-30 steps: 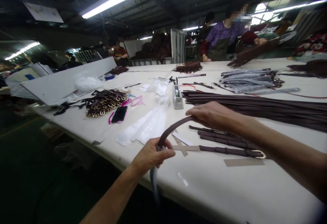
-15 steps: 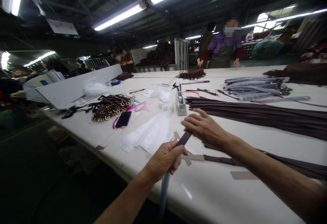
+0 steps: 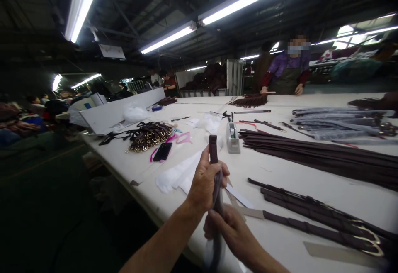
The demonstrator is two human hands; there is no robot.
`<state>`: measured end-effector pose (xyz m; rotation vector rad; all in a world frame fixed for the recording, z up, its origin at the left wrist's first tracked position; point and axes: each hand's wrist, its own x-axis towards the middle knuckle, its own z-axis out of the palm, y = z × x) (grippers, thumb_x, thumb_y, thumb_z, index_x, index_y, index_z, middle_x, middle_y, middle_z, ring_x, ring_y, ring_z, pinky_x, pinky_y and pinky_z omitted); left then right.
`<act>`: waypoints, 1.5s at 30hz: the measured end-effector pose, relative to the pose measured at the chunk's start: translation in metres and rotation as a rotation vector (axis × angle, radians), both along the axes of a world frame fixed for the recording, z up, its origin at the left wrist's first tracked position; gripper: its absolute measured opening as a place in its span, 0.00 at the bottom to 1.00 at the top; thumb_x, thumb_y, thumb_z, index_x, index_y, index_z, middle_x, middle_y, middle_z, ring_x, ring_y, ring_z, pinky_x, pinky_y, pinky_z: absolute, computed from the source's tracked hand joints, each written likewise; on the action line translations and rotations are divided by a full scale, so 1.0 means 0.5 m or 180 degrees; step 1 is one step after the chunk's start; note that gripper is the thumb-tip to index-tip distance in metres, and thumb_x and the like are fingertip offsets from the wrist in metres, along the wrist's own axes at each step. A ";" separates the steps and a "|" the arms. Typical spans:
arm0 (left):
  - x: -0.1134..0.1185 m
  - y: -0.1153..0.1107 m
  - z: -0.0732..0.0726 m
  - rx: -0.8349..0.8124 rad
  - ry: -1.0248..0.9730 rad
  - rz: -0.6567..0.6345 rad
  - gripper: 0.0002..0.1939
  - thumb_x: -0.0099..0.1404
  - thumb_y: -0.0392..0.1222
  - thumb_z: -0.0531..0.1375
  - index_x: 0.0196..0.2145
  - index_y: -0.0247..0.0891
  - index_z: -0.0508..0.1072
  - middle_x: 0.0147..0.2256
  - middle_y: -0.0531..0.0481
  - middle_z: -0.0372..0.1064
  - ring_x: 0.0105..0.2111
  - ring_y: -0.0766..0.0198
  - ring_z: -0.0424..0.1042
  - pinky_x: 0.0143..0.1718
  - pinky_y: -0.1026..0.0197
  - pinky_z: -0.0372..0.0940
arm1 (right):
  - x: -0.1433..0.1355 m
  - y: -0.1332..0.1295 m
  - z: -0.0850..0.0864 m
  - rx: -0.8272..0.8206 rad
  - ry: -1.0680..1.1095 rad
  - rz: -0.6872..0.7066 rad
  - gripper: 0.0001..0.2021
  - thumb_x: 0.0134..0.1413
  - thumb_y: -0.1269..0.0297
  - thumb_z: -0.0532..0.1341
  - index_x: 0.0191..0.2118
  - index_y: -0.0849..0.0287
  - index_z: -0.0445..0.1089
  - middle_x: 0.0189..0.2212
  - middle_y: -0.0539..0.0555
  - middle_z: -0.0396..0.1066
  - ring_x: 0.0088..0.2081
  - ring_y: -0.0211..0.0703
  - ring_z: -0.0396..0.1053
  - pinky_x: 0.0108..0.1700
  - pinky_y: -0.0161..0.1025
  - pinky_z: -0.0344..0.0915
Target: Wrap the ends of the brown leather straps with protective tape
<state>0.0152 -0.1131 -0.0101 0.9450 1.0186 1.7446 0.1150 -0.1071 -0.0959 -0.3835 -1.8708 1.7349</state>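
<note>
A dark brown strap (image 3: 213,152) stands upright in my hands, its looped end pointing up and away from me. My left hand (image 3: 203,181) is closed round it just below that end. Lower down, my right hand (image 3: 228,227) is closed round the same strap, which seems to be in a clear plastic sleeve (image 3: 214,252), blurred at the bottom. To the right on the table lie brown belts with gold buckles (image 3: 311,219). White plastic sheeting (image 3: 177,175) is spread left of my hands, and a tape dispenser (image 3: 234,142) stands beyond them.
The white table (image 3: 280,165) carries a long stack of brown straps (image 3: 311,152) and plastic-wrapped belts (image 3: 338,121) at right. At left lie a pile of buckled straps (image 3: 151,136) and a black phone (image 3: 162,152). A person in purple (image 3: 284,67) stands across the table.
My right hand has come down from the strap's far end to below my left hand. The strap has swung upright. The view has shifted, showing more of the buckled belts at right.
</note>
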 end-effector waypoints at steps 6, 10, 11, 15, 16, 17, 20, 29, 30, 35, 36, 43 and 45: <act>-0.012 0.015 0.018 0.0492 0.0002 0.0733 0.14 0.64 0.51 0.51 0.44 0.43 0.62 0.21 0.59 0.63 0.14 0.71 0.62 0.14 0.70 0.55 | -0.030 -0.030 0.001 -0.0700 0.0181 -0.0391 0.17 0.60 0.50 0.48 0.35 0.61 0.60 0.18 0.45 0.62 0.15 0.30 0.59 0.17 0.28 0.55; -0.021 0.009 0.011 0.0372 0.0057 0.0542 0.09 0.60 0.44 0.57 0.37 0.37 0.69 0.29 0.52 0.70 0.29 0.67 0.71 0.33 0.66 0.64 | -0.028 0.000 0.053 -0.0562 0.0400 -0.0444 0.17 0.60 0.50 0.48 0.32 0.60 0.59 0.20 0.46 0.64 0.15 0.30 0.61 0.18 0.28 0.56; -0.022 0.005 0.010 0.0278 0.0083 0.0446 0.09 0.59 0.42 0.58 0.36 0.36 0.70 0.32 0.51 0.71 0.31 0.67 0.71 0.35 0.66 0.64 | -0.028 0.008 0.065 -0.0562 0.0491 -0.0456 0.16 0.60 0.50 0.48 0.33 0.60 0.58 0.20 0.46 0.64 0.15 0.30 0.61 0.18 0.29 0.56; -0.025 -0.015 0.023 0.0047 0.0236 0.0192 0.15 0.59 0.43 0.58 0.43 0.36 0.68 0.33 0.49 0.71 0.32 0.65 0.70 0.33 0.66 0.63 | -0.031 0.035 0.085 -0.0470 0.0555 -0.0596 0.17 0.59 0.49 0.50 0.30 0.59 0.58 0.15 0.43 0.57 0.13 0.28 0.52 0.14 0.27 0.48; -0.028 -0.021 0.031 0.0091 0.0382 0.0303 0.19 0.59 0.44 0.58 0.48 0.38 0.66 0.33 0.49 0.71 0.31 0.65 0.69 0.33 0.66 0.63 | -0.030 0.038 0.085 -0.0435 0.0523 -0.0668 0.17 0.58 0.49 0.51 0.29 0.59 0.58 0.14 0.42 0.55 0.13 0.28 0.49 0.14 0.27 0.45; -0.031 -0.026 0.039 0.0154 0.0631 0.0494 0.23 0.59 0.45 0.58 0.51 0.40 0.63 0.33 0.50 0.71 0.31 0.66 0.69 0.33 0.66 0.63 | -0.029 0.040 0.085 -0.0414 0.0489 -0.0731 0.17 0.58 0.49 0.52 0.28 0.59 0.58 0.14 0.42 0.54 0.13 0.28 0.48 0.14 0.28 0.43; -0.042 -0.037 0.063 0.0198 0.1716 0.0976 0.19 0.60 0.46 0.58 0.49 0.40 0.67 0.32 0.50 0.71 0.26 0.69 0.66 0.27 0.68 0.61 | -0.024 0.038 0.084 -0.0394 0.0442 -0.0778 0.18 0.57 0.49 0.52 0.26 0.59 0.57 0.12 0.41 0.52 0.13 0.28 0.47 0.14 0.28 0.42; -0.046 -0.061 0.061 -0.0401 0.2224 0.0249 0.20 0.64 0.52 0.50 0.42 0.34 0.71 0.29 0.48 0.69 0.25 0.66 0.66 0.22 0.67 0.61 | -0.014 0.034 0.095 -0.0010 0.0464 -0.1021 0.19 0.58 0.49 0.51 0.25 0.59 0.59 0.15 0.43 0.49 0.17 0.30 0.47 0.18 0.30 0.44; -0.043 -0.067 0.064 -0.0445 0.2459 0.0212 0.20 0.63 0.52 0.51 0.42 0.35 0.71 0.27 0.49 0.68 0.24 0.66 0.66 0.22 0.67 0.60 | -0.012 0.038 0.096 0.0084 0.0433 -0.1111 0.19 0.57 0.49 0.51 0.24 0.59 0.59 0.16 0.44 0.49 0.18 0.31 0.47 0.18 0.31 0.44; -0.044 -0.080 0.084 -0.0428 0.3306 0.0542 0.11 0.61 0.47 0.56 0.31 0.37 0.71 0.21 0.55 0.64 0.19 0.70 0.62 0.22 0.69 0.57 | -0.004 0.052 0.097 0.0804 0.0013 -0.1265 0.20 0.57 0.50 0.51 0.21 0.58 0.54 0.17 0.45 0.49 0.22 0.33 0.49 0.23 0.32 0.47; -0.049 -0.078 0.088 -0.0387 0.3125 0.0635 0.12 0.62 0.48 0.55 0.29 0.37 0.70 0.21 0.55 0.63 0.19 0.71 0.62 0.22 0.69 0.58 | -0.002 0.054 0.096 0.0939 -0.0052 -0.1282 0.20 0.57 0.51 0.51 0.20 0.58 0.53 0.17 0.45 0.49 0.22 0.33 0.49 0.24 0.32 0.47; -0.086 -0.071 0.113 -0.1213 0.1776 -0.1014 0.20 0.58 0.51 0.58 0.40 0.32 0.71 0.24 0.48 0.69 0.22 0.66 0.69 0.21 0.67 0.62 | 0.023 0.074 0.098 0.1215 -0.0045 -0.0901 0.20 0.58 0.51 0.50 0.21 0.59 0.55 0.17 0.45 0.51 0.22 0.33 0.51 0.24 0.32 0.47; -0.089 -0.074 0.111 -0.1468 0.1631 -0.1515 0.19 0.59 0.50 0.58 0.41 0.31 0.71 0.20 0.49 0.69 0.20 0.66 0.69 0.23 0.66 0.64 | 0.029 0.082 0.106 0.1188 -0.0063 -0.0884 0.19 0.57 0.51 0.51 0.22 0.59 0.56 0.18 0.45 0.53 0.22 0.33 0.52 0.24 0.32 0.48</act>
